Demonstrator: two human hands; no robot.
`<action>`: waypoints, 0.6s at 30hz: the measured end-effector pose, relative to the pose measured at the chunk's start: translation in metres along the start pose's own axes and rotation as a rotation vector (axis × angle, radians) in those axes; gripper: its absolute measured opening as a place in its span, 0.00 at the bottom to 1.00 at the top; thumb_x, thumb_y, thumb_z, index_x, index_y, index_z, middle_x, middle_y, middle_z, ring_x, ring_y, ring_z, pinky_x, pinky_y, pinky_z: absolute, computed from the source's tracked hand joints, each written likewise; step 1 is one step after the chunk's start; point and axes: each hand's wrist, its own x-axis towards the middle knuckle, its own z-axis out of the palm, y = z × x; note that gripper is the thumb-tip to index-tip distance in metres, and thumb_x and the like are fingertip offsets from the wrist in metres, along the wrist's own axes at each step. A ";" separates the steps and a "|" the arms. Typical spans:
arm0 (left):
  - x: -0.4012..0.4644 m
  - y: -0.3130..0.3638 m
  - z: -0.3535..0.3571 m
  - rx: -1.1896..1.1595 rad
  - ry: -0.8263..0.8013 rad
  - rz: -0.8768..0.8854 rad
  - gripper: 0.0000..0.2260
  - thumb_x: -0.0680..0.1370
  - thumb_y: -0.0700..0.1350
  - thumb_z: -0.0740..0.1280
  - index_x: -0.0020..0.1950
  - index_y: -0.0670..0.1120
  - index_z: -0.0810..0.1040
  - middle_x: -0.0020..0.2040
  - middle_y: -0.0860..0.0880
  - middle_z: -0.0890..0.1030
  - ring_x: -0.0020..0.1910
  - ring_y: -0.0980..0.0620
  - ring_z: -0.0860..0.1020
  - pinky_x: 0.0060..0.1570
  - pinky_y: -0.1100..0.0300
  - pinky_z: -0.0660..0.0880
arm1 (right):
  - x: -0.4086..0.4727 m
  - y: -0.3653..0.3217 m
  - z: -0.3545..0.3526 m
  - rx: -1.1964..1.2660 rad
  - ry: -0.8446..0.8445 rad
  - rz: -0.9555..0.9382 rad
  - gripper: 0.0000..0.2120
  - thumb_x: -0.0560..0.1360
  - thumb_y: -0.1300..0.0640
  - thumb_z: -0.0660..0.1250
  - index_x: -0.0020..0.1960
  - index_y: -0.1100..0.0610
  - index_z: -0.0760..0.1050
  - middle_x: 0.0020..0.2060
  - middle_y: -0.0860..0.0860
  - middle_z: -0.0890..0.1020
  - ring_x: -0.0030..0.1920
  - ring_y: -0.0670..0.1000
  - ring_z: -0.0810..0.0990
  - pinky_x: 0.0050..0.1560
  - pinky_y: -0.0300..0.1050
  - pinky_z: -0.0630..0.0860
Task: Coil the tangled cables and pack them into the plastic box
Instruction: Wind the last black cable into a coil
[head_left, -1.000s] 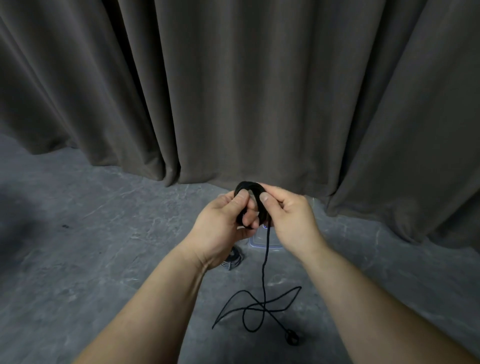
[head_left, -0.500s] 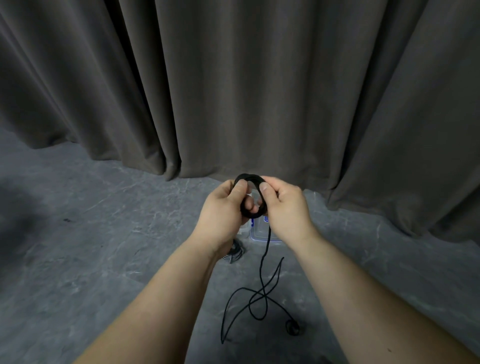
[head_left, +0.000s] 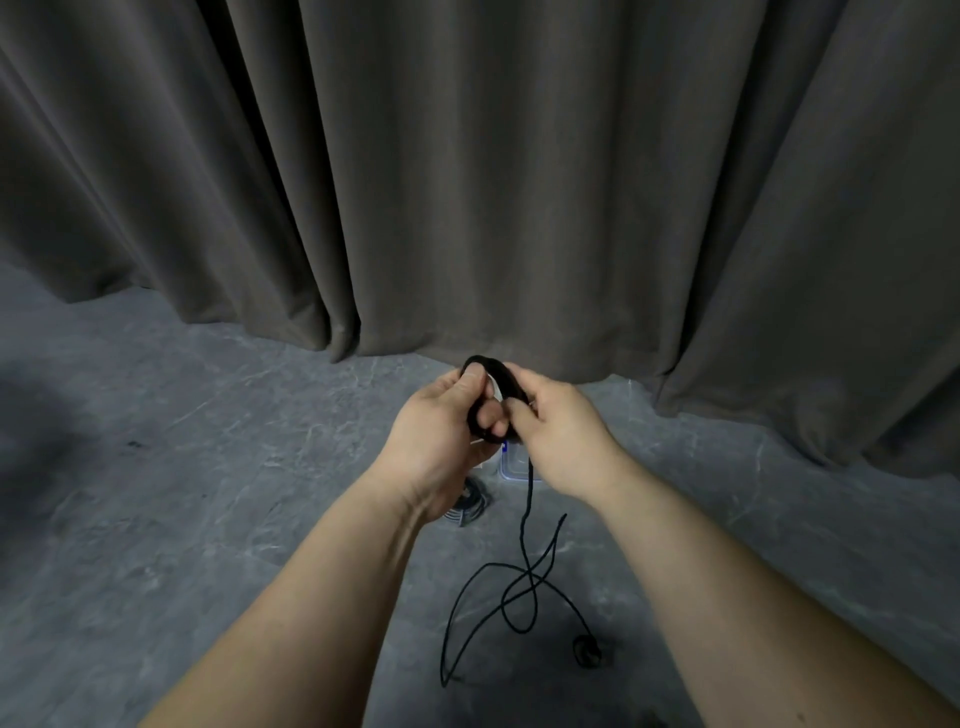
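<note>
Grey stone floor (head_left: 182, 519), dark curtain (head_left: 519, 182) behind. We had our left hand (head_left: 436, 441) curled around the black cable coil (head_left: 501, 376), fingers through the loop, thumb on top; our right hand (head_left: 563, 436) pinched the coil's other side where the strand fed in. The loose tail (head_left: 524, 582) dropped to a tangle on the floor, plug end (head_left: 587, 649) beyond. Plastic box (head_left: 514, 465) sat under our hands, mostly hidden; 1 other coiled cable (head_left: 470, 506) beside it. Mid-coiling, we judged: next needed more slack wound on.

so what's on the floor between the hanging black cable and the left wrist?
Head view: a small coiled cable lies there, partly hidden by the left hand.
</note>
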 end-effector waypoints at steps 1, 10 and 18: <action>-0.001 0.001 0.001 -0.024 -0.006 0.001 0.13 0.84 0.45 0.54 0.40 0.45 0.67 0.28 0.50 0.68 0.31 0.53 0.69 0.35 0.61 0.72 | -0.002 0.000 -0.004 0.019 0.006 -0.016 0.24 0.74 0.50 0.56 0.69 0.47 0.71 0.55 0.51 0.83 0.56 0.52 0.80 0.61 0.52 0.76; -0.005 -0.002 0.005 0.000 -0.067 -0.024 0.14 0.84 0.45 0.54 0.39 0.45 0.67 0.26 0.51 0.67 0.28 0.54 0.70 0.39 0.59 0.72 | -0.009 0.001 -0.016 0.225 0.089 -0.040 0.16 0.81 0.58 0.59 0.48 0.38 0.79 0.38 0.56 0.83 0.37 0.53 0.79 0.41 0.48 0.78; -0.005 0.004 0.004 -0.026 -0.119 0.012 0.11 0.83 0.44 0.55 0.42 0.47 0.69 0.28 0.53 0.67 0.30 0.55 0.69 0.39 0.58 0.67 | -0.008 -0.008 -0.018 0.438 0.148 0.096 0.13 0.78 0.49 0.64 0.41 0.55 0.80 0.30 0.57 0.74 0.28 0.51 0.69 0.30 0.44 0.66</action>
